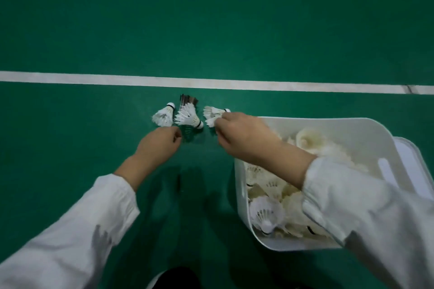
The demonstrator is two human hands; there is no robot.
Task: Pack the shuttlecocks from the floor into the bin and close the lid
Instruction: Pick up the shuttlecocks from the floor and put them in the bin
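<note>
On the green court floor point(211, 30), just below a broad white painted line point(94, 76), a few white feathered shuttlecocks with black-banded cork tips lie close together; the leftmost shuttlecock point(163, 116) sits apart from the middle shuttlecock point(189, 117), which overlaps a darker-feathered shuttlecock point(187, 99) behind it; the right hand point(239, 135), in a white sleeve, has its fingertips pinched on the feathers of the rightmost white shuttlecock point(214, 114); the left hand point(160, 142), also white-sleeved, hovers just below the middle one with fingers loosely curled and nothing in them; to the right stands a white plastic rounded-corner bin point(242, 195), uncovered and heaped with white and yellowish shuttlecocks point(266, 214); a white plastic lid point(409, 155) shows beyond the bin's far right edge; whether it lies flat or leans cannot be told.
</note>
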